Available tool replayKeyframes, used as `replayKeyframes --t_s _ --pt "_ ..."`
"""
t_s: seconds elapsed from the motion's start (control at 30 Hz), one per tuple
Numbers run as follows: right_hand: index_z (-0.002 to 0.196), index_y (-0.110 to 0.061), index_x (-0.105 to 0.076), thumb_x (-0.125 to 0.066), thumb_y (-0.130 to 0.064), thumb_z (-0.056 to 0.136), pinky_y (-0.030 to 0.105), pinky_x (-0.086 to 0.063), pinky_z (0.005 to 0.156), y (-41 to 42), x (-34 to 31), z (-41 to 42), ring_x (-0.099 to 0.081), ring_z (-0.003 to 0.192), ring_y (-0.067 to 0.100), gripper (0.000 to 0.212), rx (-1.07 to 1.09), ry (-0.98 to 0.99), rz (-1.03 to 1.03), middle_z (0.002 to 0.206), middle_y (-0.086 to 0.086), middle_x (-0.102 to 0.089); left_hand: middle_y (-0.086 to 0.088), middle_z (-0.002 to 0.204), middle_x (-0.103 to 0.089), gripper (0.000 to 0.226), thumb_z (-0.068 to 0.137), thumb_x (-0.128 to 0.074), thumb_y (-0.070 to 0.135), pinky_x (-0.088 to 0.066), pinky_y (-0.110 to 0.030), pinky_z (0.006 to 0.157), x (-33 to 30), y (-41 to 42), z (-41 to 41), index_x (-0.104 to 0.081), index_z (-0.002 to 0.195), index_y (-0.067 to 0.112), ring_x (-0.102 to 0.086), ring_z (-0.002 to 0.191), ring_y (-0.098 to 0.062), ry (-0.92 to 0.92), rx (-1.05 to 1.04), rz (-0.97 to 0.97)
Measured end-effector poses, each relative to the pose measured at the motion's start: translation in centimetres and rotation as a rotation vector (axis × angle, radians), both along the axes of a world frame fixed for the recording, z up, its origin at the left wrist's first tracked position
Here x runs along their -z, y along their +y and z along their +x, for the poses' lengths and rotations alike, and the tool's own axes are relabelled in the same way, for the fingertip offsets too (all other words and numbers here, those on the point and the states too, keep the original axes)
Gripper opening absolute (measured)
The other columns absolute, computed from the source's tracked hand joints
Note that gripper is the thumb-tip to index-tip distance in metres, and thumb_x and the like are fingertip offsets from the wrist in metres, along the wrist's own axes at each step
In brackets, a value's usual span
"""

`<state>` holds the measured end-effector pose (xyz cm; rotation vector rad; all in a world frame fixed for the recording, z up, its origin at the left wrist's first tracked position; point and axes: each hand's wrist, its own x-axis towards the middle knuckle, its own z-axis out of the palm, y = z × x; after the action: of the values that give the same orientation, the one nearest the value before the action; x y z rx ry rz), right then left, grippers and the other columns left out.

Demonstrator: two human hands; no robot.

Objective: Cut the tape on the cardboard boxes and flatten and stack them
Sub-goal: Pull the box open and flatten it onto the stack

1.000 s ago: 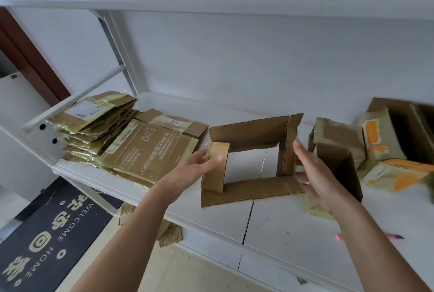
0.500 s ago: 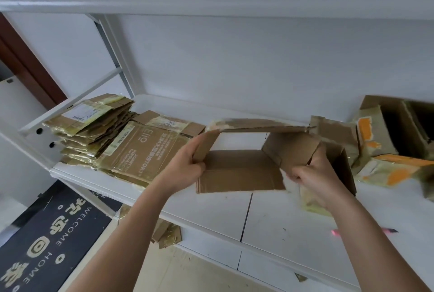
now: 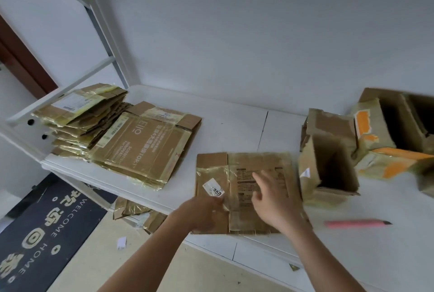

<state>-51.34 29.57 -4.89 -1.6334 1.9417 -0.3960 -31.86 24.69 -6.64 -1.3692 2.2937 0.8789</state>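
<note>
I find the flattened box [image 3: 244, 188] lying flat on the white shelf [image 3: 234, 125], near its front edge, with a torn white label on its left panel and glossy tape across the face. The left hand [image 3: 202, 212] rests on the lower left part of this box; its grip is on the near edge, but I cannot tell whether the fingers curl round the cardboard or merely press on it. The right hand [image 3: 272, 202] lies over the right half of the box, grip spread, fingers straight and pointing away, holding nothing.

To the left on the same shelf sits the stack of flattened boxes [image 3: 82, 122], with a larger printed flattened box [image 3: 143, 148] leaning against its right side. Just beside the flattened box on the right stands an open small box [image 3: 328, 167], upright, its mouth facing up. Beyond it, further right, are several uncut boxes [image 3: 385, 132] with orange tape, blurred. A pink cutter [image 3: 354, 223] lies on the shelf to the right of the right wrist, apart from both hands. A dark doormat [image 3: 47, 230] lies on the floor below, with cardboard scraps [image 3: 138, 214] under the shelf edge.
</note>
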Motion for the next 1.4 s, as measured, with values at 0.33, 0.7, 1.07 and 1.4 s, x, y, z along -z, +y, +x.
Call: replayKeyframes --t_s 0.33,0.7,1.07,1.4 --pt "0.145 -0.037 0.031 -0.012 -0.071 0.093 0.047 0.028 0.107 -1.2 10.8 -0.2 0.051 0.128 0.023 0.075 -0.127 0.266 0.185 0.134 -0.007 0.061 -0.01 0.128 -0.048 0.052 0.084 -0.054 0.014 -0.032 -0.036 0.096 3.0 -2.5 -0.9 -0.044 0.135 0.018 -0.038 0.118 -0.03 0.081 -0.536 -0.142" --pt "0.145 -0.045 0.013 -0.022 -0.078 0.08 0.047 0.008 0.122 0.2 7.7 -0.3 0.026 0.146 0.012 0.081 0.004 0.045 -0.033 0.161 -0.009 0.025 -0.001 0.097 -0.062 0.016 0.094 -0.053 0.005 -0.055 -0.038 0.074 -3.2 -4.8 -2.6 -0.059 0.108 0.01 -0.065 0.088 -0.023 0.69 -0.991 -0.212" --pt "0.141 -0.061 -0.027 -0.068 -0.024 0.091 0.038 -0.056 0.091 -5.6 -0.8 7.2 -0.049 0.119 0.01 0.074 0.345 -1.026 -0.191 0.161 -0.013 -0.014 -0.008 0.1 -0.063 0.006 0.098 -0.054 0.009 -0.057 -0.038 0.07 -7.7 -5.0 5.8 -0.054 0.101 0.014 -0.064 0.087 -0.023 1.298 -1.711 -0.1" --pt "0.147 -0.023 -0.044 -0.071 -0.013 0.089 0.026 -0.032 0.113 -18.7 -0.7 14.8 -0.038 0.14 0.015 0.065 0.111 -0.676 -0.198 0.152 -0.001 -0.041 -0.006 0.149 -0.011 0.086 0.086 -0.071 0.009 -0.051 -0.036 0.09 -3.9 -8.2 14.9 -0.019 0.148 0.037 -0.051 0.11 -0.029 0.657 -1.459 -0.443"
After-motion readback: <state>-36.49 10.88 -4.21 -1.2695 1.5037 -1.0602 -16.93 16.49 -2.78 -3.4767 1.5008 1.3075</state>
